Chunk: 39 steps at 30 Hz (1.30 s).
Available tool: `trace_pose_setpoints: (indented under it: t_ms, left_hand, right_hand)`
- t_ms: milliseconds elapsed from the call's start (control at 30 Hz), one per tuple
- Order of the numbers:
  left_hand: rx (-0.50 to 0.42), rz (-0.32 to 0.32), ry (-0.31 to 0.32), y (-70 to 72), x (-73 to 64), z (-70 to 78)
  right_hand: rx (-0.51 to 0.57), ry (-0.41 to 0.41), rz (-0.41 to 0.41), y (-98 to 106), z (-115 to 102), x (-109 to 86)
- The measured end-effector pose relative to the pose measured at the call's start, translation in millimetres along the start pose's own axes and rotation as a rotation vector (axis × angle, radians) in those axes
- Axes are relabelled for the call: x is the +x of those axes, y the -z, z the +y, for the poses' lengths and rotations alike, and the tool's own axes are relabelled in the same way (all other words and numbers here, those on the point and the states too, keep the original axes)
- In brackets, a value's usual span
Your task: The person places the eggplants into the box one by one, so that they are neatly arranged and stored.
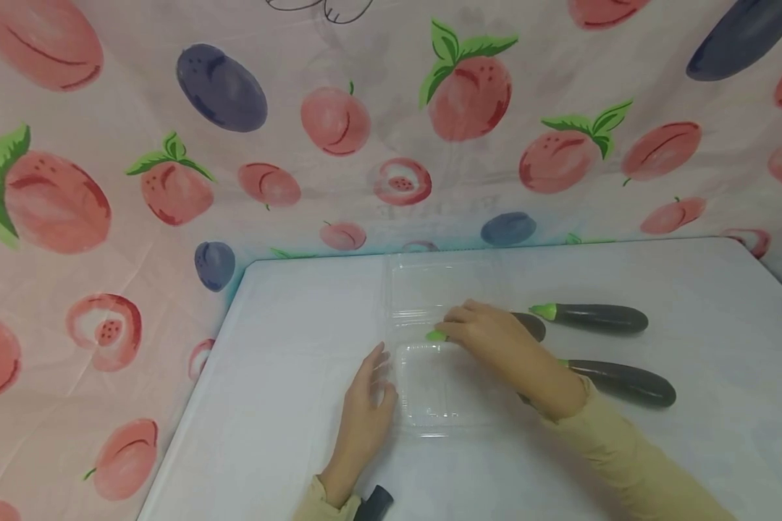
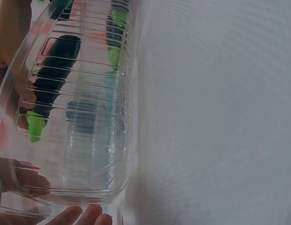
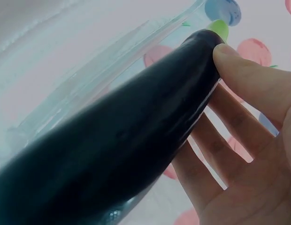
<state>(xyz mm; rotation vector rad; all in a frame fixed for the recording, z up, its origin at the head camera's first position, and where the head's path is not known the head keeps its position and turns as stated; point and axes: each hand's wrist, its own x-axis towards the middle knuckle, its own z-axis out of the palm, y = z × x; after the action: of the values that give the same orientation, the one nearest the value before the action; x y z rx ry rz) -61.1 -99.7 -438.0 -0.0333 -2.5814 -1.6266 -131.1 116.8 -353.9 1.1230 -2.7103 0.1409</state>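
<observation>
1. Right hand (image 1: pixel 495 336): clamped around eggplant (image 3: pixel 122 140), over far edge of clear plastic box (image 1: pixel 439 391).
2. Left hand (image 1: pixel 368 405): fingers straight, touching box's left side.
3. Two more eggplants (image 1: pixel 593 317), right of box.

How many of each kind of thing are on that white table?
Eggplants: 3 – one held by the right hand at, one at, one at
Clear clamshell box: 1, open, the left hand resting on its side
Total: 4 things on the table
</observation>
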Motion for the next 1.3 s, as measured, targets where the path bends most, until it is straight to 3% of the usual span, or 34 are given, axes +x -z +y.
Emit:
trace_pose_setpoints:
  t_ms: [300, 1300]
  left_hand:
    - [0.000, -0.003, -0.017, 0.0, 0.7, -1.9]
    - [0.010, 0.005, -0.022, -0.1, 0.6, -2.3]
  right_hand:
    - [-0.008, 0.036, 0.021, -4, -8, 6.7]
    - [0.047, 0.022, 0.000, -32, -22, 21.8]
